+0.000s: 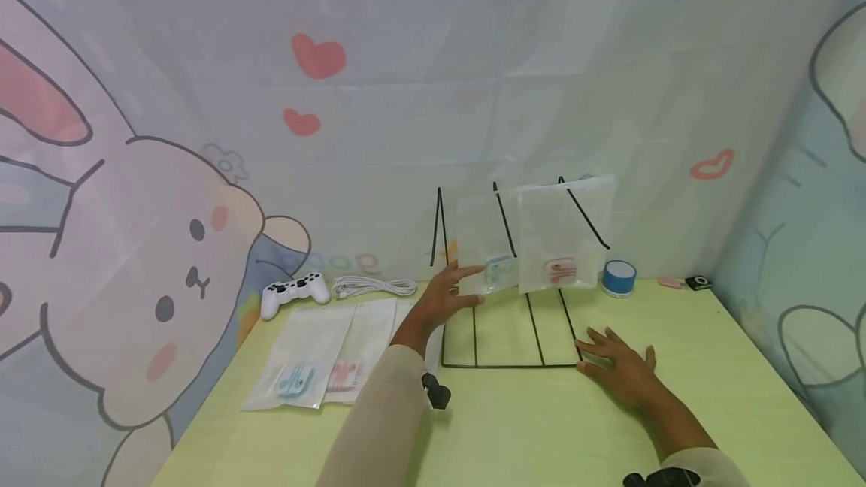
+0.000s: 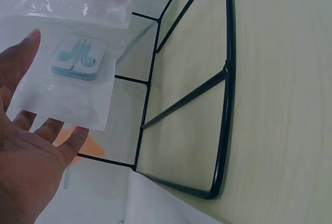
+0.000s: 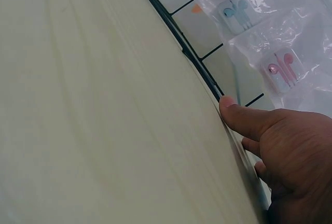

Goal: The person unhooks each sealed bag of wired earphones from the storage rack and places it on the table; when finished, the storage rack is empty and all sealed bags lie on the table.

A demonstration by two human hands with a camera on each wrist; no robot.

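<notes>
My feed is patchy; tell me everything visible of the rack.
The rack is thin black wire, seemingly metal. It stands upright on the table, a straight front bar at its base and several bars running back. Three prongs jut forward at the top; the middle and right ones each appear to carry a bag. The right hand touches its front right corner.

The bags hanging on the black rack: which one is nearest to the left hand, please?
The bag with blue earphones, by the left hand. The other hanging bag, with pink earphones, is farther right.
</notes>
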